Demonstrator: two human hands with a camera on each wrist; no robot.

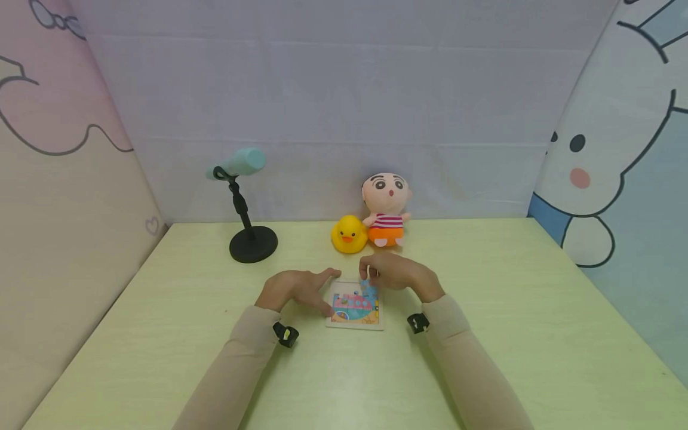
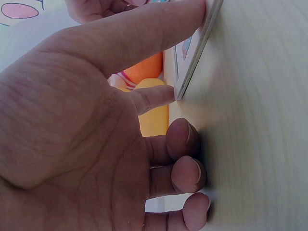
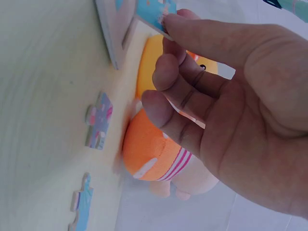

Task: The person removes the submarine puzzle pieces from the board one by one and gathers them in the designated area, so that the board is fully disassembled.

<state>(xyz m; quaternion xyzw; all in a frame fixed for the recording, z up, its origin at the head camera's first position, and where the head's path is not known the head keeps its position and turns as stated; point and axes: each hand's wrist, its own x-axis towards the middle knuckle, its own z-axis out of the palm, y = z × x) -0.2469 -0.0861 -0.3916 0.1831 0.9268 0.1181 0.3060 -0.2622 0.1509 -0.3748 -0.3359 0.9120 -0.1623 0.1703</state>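
Note:
A flat jigsaw puzzle with a pale frame (image 1: 355,326) lies on the table, partly filled with pink, teal and yellow pieces. At its left side is my left hand (image 1: 298,288), thumb and index finger stretched out. In the left wrist view the thumb (image 2: 144,33) reaches across the frame edge and the index finger (image 2: 154,97) touches a corner; the other fingers bend by the tabletop. Over the puzzle's far right part, my right hand (image 1: 395,273) pinches a blue puzzle piece (image 3: 156,13) between thumb and fingers, tilted above the frame.
Two loose puzzle pieces, a purple-pink one (image 3: 100,120) and a blue one (image 3: 83,204), lie on the table beside the frame. Behind the puzzle are a yellow duck (image 1: 349,235) and a plush doll (image 1: 386,209). A black stand (image 1: 252,243) holds a mint-coloured cylinder (image 1: 239,163) at the back left.

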